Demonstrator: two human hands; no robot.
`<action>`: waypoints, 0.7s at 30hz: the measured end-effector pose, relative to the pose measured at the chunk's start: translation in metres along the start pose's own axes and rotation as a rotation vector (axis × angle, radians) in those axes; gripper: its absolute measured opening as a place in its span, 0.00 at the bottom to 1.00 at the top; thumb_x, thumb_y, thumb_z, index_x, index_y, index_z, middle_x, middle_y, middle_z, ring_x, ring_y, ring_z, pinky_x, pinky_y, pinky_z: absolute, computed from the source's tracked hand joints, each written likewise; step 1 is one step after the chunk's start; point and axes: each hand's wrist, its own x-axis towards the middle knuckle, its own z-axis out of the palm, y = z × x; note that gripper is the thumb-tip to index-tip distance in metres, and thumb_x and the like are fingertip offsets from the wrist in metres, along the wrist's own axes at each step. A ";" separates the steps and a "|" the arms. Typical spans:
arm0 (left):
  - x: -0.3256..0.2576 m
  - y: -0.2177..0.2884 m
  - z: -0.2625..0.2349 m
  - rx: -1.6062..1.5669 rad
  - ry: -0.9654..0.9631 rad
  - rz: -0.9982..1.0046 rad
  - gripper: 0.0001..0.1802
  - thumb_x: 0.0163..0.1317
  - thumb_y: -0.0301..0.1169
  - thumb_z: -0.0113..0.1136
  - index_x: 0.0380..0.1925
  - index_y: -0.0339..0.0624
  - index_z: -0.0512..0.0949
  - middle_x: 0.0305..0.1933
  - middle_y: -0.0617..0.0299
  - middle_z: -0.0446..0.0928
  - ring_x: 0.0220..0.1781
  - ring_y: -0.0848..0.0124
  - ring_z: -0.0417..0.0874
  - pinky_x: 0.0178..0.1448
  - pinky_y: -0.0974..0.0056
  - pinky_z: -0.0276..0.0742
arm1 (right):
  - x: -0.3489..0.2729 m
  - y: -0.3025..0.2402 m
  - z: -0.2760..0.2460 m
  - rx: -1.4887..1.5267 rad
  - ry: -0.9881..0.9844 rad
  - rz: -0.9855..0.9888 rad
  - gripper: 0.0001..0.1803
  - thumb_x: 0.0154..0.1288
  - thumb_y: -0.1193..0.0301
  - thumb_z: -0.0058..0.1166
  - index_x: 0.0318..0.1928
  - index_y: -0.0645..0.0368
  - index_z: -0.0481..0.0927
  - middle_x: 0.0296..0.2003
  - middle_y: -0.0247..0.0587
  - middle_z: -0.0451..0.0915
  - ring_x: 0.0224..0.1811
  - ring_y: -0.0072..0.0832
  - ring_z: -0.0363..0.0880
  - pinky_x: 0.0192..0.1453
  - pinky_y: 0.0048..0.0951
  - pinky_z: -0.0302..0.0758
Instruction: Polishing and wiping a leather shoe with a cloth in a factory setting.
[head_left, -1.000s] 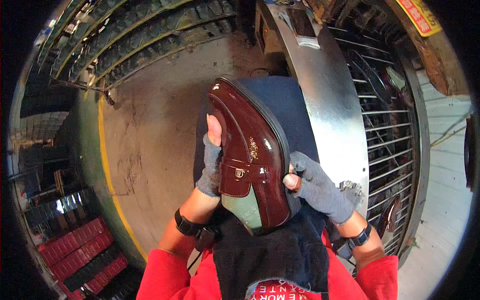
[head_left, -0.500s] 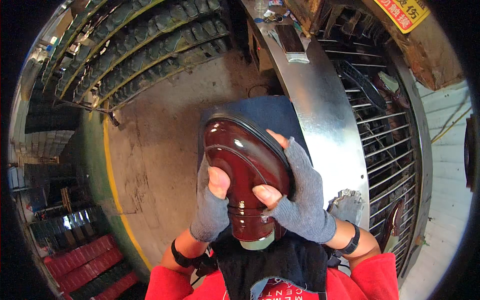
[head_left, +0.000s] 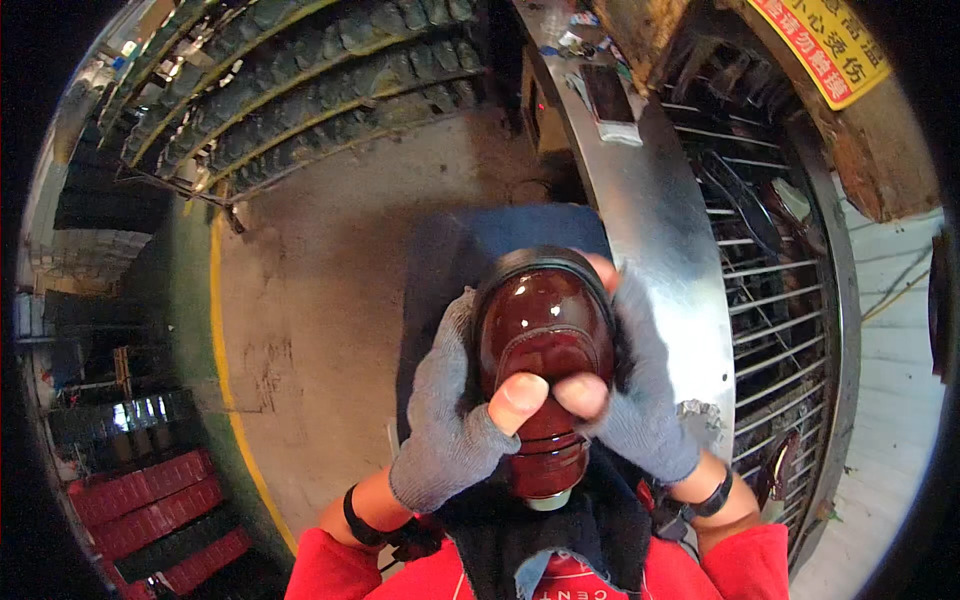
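Note:
A glossy dark red shoe with a black sole edge is held between both hands, its rounded toe pointing away from me. A pale shoe last shows at its heel opening. My left hand, in a grey fingerless glove, grips the left side with the thumb on the upper. My right hand, gloved alike, clasps the right side; its thumb lies beside the left thumb and its fingertips reach round the sole edge near the toe. Most fingers are hidden under the shoe. Beyond it lies a dark blue surface.
A metal counter curves along my right. Beside it, a bar rack carries several soles and shoes under a yellow-and-red warning label. A dark flat object lies on the counter. Shelves of dark shoe forms stand far left.
The shoe has swung from a leftward tilt to nearly straight, moving right, and its sole edge has turned with it. My left hand has moved right along the side; both thumbs are now close together.

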 end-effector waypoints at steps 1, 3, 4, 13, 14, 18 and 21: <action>0.010 0.015 -0.002 0.015 0.002 0.013 0.46 0.68 0.44 0.70 0.77 0.31 0.60 0.73 0.45 0.73 0.74 0.59 0.75 0.77 0.55 0.70 | -0.016 0.018 0.010 0.233 0.025 0.123 0.48 0.67 0.48 0.68 0.77 0.63 0.66 0.65 0.48 0.77 0.68 0.35 0.76 0.73 0.38 0.71; 0.027 0.045 -0.014 0.306 -0.152 0.032 0.44 0.62 0.42 0.75 0.73 0.33 0.67 0.68 0.46 0.77 0.71 0.62 0.78 0.75 0.56 0.73 | -0.029 0.035 0.018 0.499 -0.025 0.308 0.53 0.70 0.37 0.59 0.78 0.65 0.61 0.69 0.48 0.72 0.72 0.37 0.71 0.78 0.42 0.65; 0.036 0.047 -0.014 0.325 -0.140 0.038 0.44 0.62 0.42 0.75 0.73 0.33 0.67 0.68 0.46 0.77 0.71 0.62 0.78 0.75 0.56 0.73 | -0.033 0.039 0.015 0.524 -0.088 0.369 0.54 0.71 0.33 0.54 0.78 0.65 0.60 0.71 0.48 0.71 0.74 0.38 0.68 0.80 0.43 0.62; 0.076 0.062 -0.027 0.267 -0.409 0.264 0.28 0.66 0.46 0.66 0.60 0.39 0.79 0.59 0.53 0.81 0.60 0.61 0.83 0.74 0.54 0.70 | -0.017 0.053 0.022 1.018 -0.149 0.498 0.41 0.73 0.44 0.60 0.71 0.63 0.70 0.63 0.50 0.78 0.63 0.38 0.82 0.69 0.40 0.80; 0.079 0.054 -0.019 -0.153 -0.426 0.220 0.25 0.72 0.49 0.57 0.56 0.39 0.80 0.58 0.53 0.79 0.58 0.63 0.81 0.70 0.57 0.73 | -0.017 0.062 0.019 1.269 -0.172 0.615 0.35 0.76 0.49 0.60 0.69 0.63 0.71 0.60 0.51 0.81 0.58 0.37 0.86 0.65 0.39 0.85; 0.106 -0.014 -0.009 -0.105 -0.224 0.306 0.19 0.79 0.43 0.48 0.49 0.38 0.79 0.51 0.58 0.79 0.54 0.68 0.80 0.64 0.63 0.75 | -0.019 0.124 0.019 1.611 -0.380 0.553 0.34 0.82 0.48 0.51 0.72 0.63 0.69 0.62 0.54 0.81 0.59 0.41 0.87 0.66 0.45 0.86; 0.097 -0.025 -0.007 -0.101 -0.129 0.195 0.19 0.77 0.44 0.50 0.49 0.40 0.79 0.48 0.61 0.78 0.53 0.72 0.79 0.62 0.66 0.74 | -0.052 0.097 0.011 1.265 -0.145 0.834 0.61 0.66 0.24 0.50 0.77 0.67 0.64 0.69 0.68 0.73 0.69 0.53 0.78 0.74 0.55 0.77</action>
